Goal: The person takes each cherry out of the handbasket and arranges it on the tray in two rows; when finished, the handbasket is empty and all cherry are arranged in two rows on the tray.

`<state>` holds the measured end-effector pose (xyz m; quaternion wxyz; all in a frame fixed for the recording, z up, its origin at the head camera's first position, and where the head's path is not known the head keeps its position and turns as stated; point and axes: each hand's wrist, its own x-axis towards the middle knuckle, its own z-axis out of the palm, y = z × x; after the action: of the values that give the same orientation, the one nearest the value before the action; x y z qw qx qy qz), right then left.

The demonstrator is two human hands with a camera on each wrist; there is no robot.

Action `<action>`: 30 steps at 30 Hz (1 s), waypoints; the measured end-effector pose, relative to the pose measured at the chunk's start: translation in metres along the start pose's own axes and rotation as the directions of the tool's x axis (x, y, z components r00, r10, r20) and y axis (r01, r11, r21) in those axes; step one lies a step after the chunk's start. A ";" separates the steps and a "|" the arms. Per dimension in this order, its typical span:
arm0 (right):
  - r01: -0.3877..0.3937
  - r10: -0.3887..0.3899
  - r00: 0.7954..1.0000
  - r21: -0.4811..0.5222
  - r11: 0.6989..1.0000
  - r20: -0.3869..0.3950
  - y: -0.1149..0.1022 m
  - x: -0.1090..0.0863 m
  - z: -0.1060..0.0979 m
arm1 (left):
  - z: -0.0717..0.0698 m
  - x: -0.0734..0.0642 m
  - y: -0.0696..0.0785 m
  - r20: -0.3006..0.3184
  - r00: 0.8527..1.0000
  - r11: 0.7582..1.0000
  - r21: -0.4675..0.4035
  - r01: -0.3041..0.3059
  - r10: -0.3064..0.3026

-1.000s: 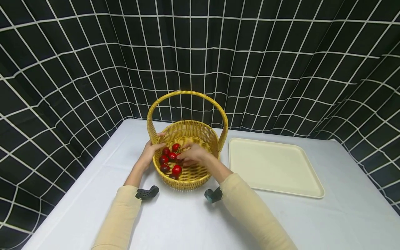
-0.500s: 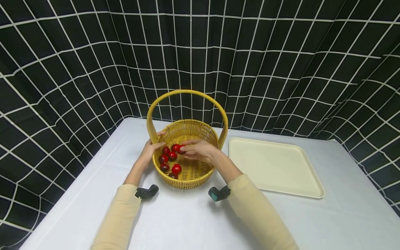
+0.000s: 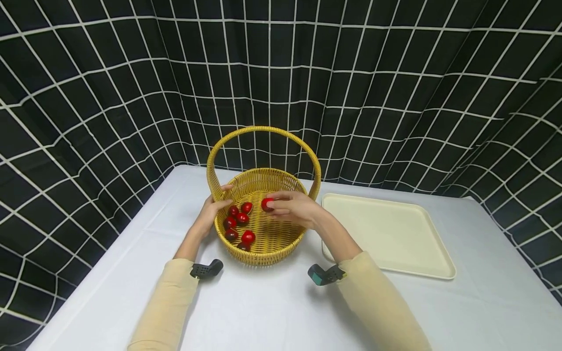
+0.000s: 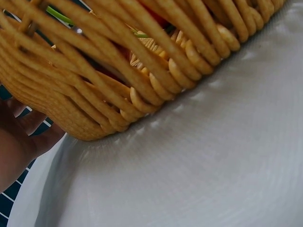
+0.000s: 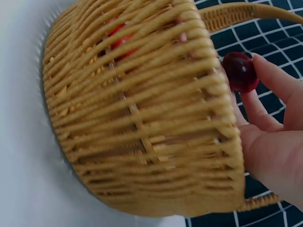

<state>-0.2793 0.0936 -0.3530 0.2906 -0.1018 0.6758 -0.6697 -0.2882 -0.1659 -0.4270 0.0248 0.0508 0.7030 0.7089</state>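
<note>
The yellow wicker basket (image 3: 263, 253) with its tall arched handle stands on the table in the head view. Several dark red, glossy cherries (image 3: 242, 218) lie in its left half. My left hand (image 3: 210, 210) holds the basket's left rim by the handle's foot, thumb over the edge. Over the right part of the basket, my right hand (image 3: 296, 207) pinches one cherry (image 3: 266, 204) at its fingertips. That cherry (image 5: 240, 72) shows near the basket rim in the right wrist view. Woven strands mostly hide the fruit in the left wrist view, where a bit of green stem (image 4: 59, 15) appears.
A cream rectangular tray (image 3: 388, 234) lies to the right of the basket on the white tablecloth (image 3: 263, 312). Behind and on both sides hangs a black cloth (image 3: 290, 73) with a white grid. The basket's handle (image 3: 263, 129) arches above the bowl.
My right hand has picked up a cherry from among the others and lifted it to the right. The left hand and the basket have stayed in place.
</note>
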 end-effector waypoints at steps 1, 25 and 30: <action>0.007 -0.007 1.000 -0.009 1.000 -0.004 0.000 -0.002 -0.001 | 0.000 0.000 0.000 0.002 1.000 1.000 -0.001 -0.001 0.001; 0.076 -0.076 0.997 -0.233 0.970 0.007 0.002 -0.060 -0.024 | 0.001 0.001 -0.001 -0.002 1.000 1.000 -0.012 -0.020 0.020; 0.110 -0.100 0.994 -0.316 0.942 0.049 0.005 -0.073 -0.037 | 0.001 0.001 -0.001 -0.003 1.000 1.000 -0.011 -0.023 0.023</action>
<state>-0.2383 0.1641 -0.3410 0.2453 -0.1940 0.7638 -0.5647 -0.2890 -0.1652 -0.4281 0.0159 0.0578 0.6986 0.7130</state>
